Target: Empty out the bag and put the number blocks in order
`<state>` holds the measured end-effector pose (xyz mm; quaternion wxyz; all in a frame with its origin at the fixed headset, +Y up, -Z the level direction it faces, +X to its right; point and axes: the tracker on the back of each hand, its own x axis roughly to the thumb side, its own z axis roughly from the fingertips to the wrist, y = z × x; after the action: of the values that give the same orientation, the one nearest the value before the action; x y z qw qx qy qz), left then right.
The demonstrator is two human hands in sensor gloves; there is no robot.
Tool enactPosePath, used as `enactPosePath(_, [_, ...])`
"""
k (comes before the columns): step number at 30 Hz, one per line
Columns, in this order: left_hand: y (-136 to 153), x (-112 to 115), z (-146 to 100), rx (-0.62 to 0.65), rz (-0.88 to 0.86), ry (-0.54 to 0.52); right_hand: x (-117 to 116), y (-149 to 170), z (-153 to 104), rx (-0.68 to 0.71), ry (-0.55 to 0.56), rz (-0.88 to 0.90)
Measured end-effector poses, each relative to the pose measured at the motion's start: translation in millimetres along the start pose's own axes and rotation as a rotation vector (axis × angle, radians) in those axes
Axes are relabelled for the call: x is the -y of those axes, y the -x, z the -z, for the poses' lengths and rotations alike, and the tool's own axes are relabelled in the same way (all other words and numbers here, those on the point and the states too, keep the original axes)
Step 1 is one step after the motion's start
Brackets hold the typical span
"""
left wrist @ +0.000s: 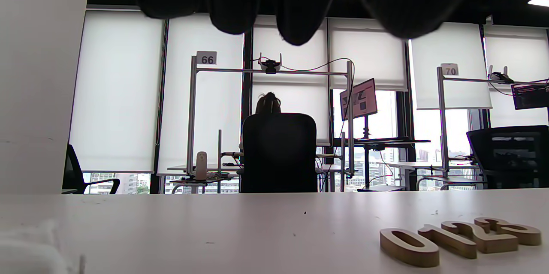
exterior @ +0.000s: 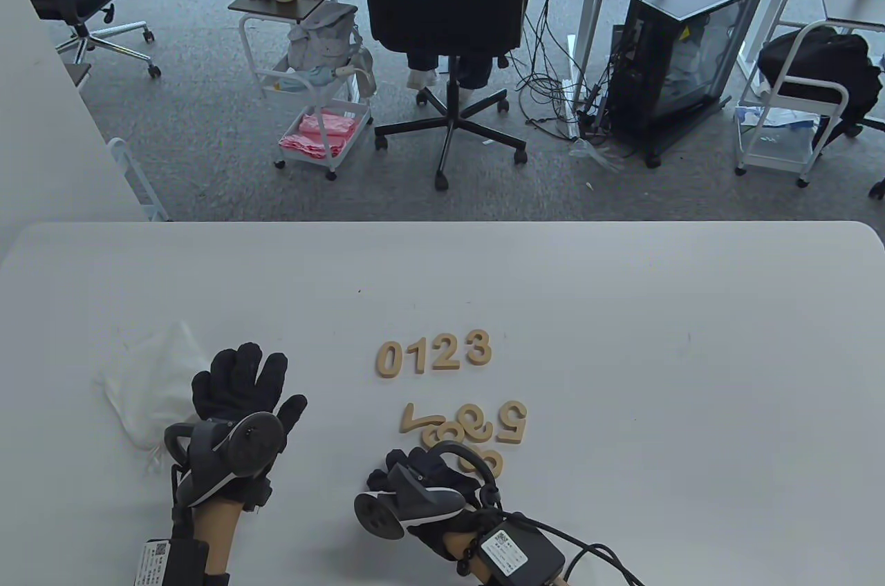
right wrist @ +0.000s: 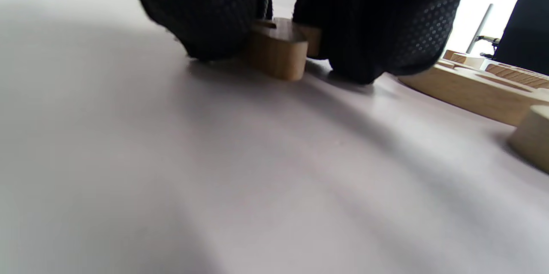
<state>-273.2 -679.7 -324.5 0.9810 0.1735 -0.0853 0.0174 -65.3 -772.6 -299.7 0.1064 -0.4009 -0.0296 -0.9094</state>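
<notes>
Wooden number blocks 0 [exterior: 388,360], 1 [exterior: 417,356], 2 [exterior: 446,352] and 3 [exterior: 478,347] lie in a row on the white table [exterior: 622,309]; the row also shows in the left wrist view [left wrist: 461,239]. Below it is a loose pile [exterior: 470,426] with a 7 [exterior: 417,417] and a 5 [exterior: 512,421]. My right hand [exterior: 418,461] reaches into the pile's near edge and pinches a wooden block [right wrist: 278,51] that rests on the table; its number is hidden. My left hand [exterior: 266,382] lies spread and empty beside the white bag [exterior: 148,385].
More pile blocks [right wrist: 476,89] lie just right of my right fingers [right wrist: 369,25]. The bag's edge [left wrist: 25,248] is at the left hand's side. Beyond the table's far edge are an office chair [exterior: 442,5], carts and a computer case [exterior: 681,54].
</notes>
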Motion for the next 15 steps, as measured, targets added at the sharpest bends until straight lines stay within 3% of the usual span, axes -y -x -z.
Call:
enactPosePath(6, [0.9,-0.1,0.2,-0.004,-0.004,0.001,12.2,18.3,-6.0,-0.048,0.083,0.173])
enactPosePath(8, [1.0,-0.1,0.2,-0.005,-0.003,0.001,19.3,27.7,-11.6,-0.067,0.167,0.250])
enactPosePath(15, [2.1,-0.3,0.1,-0.011,-0.004,0.005,31.7,71.2,-35.0,-0.172,0.300,0.465])
